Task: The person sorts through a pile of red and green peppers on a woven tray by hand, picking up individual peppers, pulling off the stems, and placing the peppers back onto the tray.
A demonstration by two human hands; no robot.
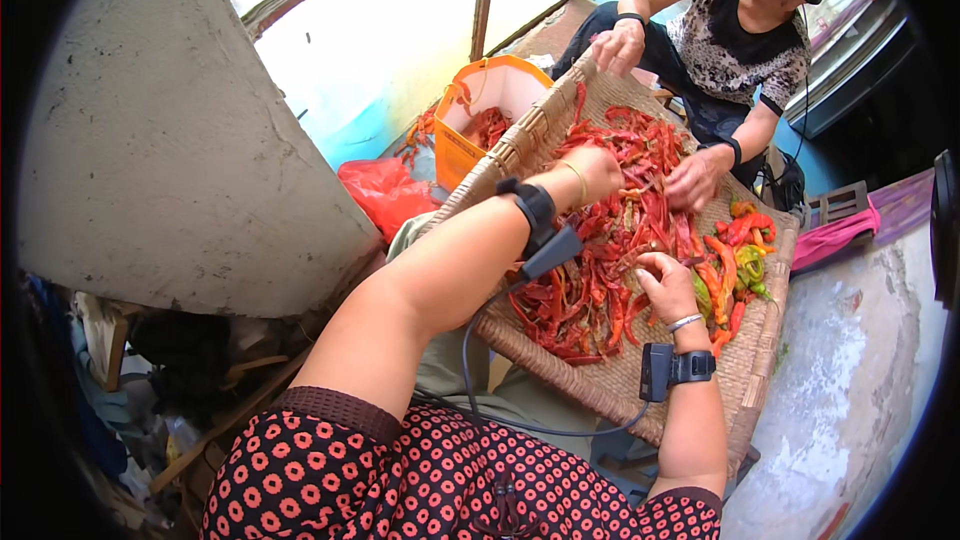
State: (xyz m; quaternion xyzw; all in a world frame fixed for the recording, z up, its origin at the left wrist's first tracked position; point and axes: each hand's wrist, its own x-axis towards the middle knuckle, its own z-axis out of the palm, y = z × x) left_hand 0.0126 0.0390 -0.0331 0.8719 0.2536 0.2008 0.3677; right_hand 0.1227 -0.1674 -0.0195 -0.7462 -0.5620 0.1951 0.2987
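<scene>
A shallow woven basket tray (640, 417) lies tilted across my lap, heaped with dried red chili peppers (605, 280). My left hand (595, 172) reaches over the far part of the heap, curled closed. Its fingertips are hidden, so what it holds, if anything, does not show. Nearer, my right hand (668, 288) is bent at the heap's right side, thumb and fingers drawn together among the peppers. Whatever is between them is too small to name. Fresher orange, red and green peppers (735, 265) lie in a separate pile just right of that hand.
Opposite me sits a person (745, 35), one hand on the tray's far rim, the other in the peppers. An orange container (458, 155) with dried peppers and a red plastic bag (385, 192) are beyond the tray's left rim. A cable (560, 431) runs between my wristbands.
</scene>
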